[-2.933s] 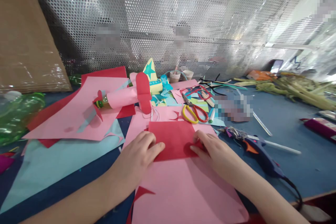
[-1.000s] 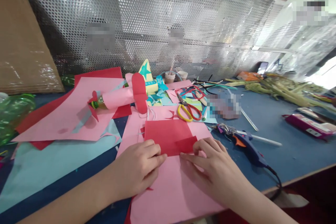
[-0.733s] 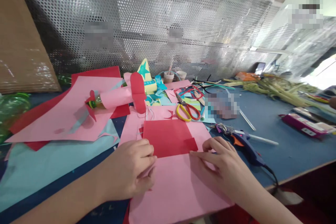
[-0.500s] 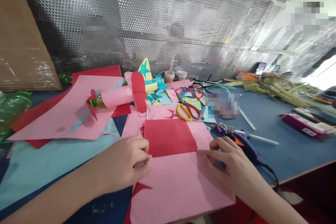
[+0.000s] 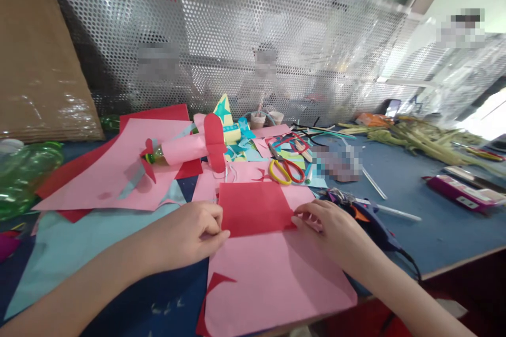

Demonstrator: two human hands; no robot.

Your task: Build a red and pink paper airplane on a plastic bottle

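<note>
A red sheet of paper [image 5: 255, 208] lies over a larger pink sheet [image 5: 272, 279] at the table's front edge. My left hand [image 5: 197, 234] has its fingers curled and pinches the red sheet's near left corner. At the opposite side, my right hand [image 5: 324, 224] grips the sheet's near right corner between thumb and fingertips. Just beyond the red sheet are scissors [image 5: 286, 168] with one yellow and one red handle. A small red paper scrap [image 5: 219, 280] rests on the pink sheet below my left hand.
A bottle wrapped in pink paper with red paper pieces [image 5: 185, 148] lies at back left on pink sheets. A blue glue gun [image 5: 375, 224] is right of my right hand. Green plastic bottles [image 5: 29, 176] stand at far left; dried husks [image 5: 415, 139] lie at far right.
My right fingers have shifted slightly up and left at the red sheet's right corner. My left hand stays at its corner. The whole view has moved a little.
</note>
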